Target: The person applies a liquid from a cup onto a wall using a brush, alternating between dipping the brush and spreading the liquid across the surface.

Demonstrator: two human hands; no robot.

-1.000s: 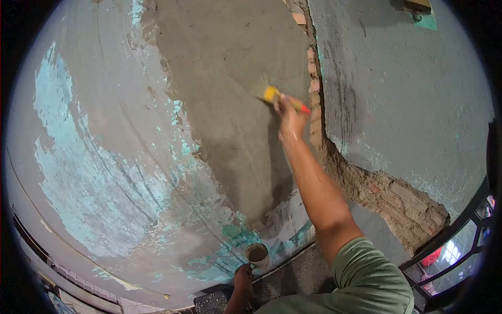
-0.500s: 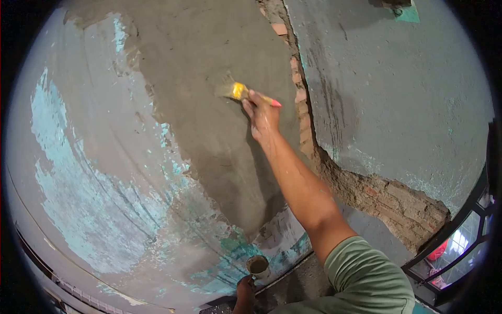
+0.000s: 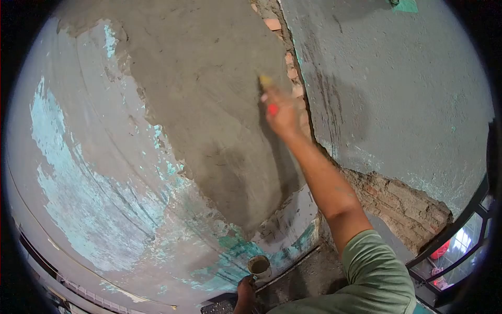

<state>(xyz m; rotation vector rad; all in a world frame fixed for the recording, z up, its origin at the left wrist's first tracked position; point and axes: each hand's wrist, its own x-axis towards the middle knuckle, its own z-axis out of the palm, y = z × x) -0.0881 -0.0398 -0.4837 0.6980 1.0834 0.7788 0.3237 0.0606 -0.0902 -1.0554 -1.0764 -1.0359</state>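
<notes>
My right hand (image 3: 282, 112) is closed around a paintbrush (image 3: 266, 80) with a yellow ferrule and a red handle end. Motion blurs the brush, and its bristles are at or very close to the damp grey-brown plaster patch (image 3: 209, 94) on the wall, near the patch's right edge. Low in the view, my left hand (image 3: 246, 291) grips a small pot (image 3: 259, 266) by its side. The pot stands roughly upright, with greyish contents visible inside its rim.
Exposed brick and a dark crack (image 3: 297, 78) run down the patch's right side, widening into a broken hollow (image 3: 402, 204). Flaking turquoise paint (image 3: 89, 209) covers the left wall. A dark-framed window or door (image 3: 460, 251) stands at lower right.
My right hand has swept the brush to the right and slightly up across the plaster, and the brush has turned more upright. My left hand and the pot have hardly moved.
</notes>
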